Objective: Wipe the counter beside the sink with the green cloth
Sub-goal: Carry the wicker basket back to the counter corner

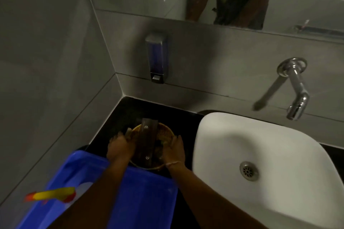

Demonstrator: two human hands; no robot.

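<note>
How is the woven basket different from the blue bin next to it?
The woven basket is round and yellowish; the blue bin is rectangular and much larger. The left hand and right hand grip the basket's sides; neither hand touches the bin. Both are open-topped.

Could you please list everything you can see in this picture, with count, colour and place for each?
counter: one, black, in the corner left of the sink
sink: one, white, right
tap: one, chrome, on the wall above the sink
soap dispenser: one, grey, on the back wall
basket: one, yellow woven, on the counter
dark box: one, brown, lying across the basket
crate: one, blue, near edge
bottle: one, yellow and red, blurred, in the crate
mirror: one, top
left hand: on the basket's left side
right hand: on its right side
</note>
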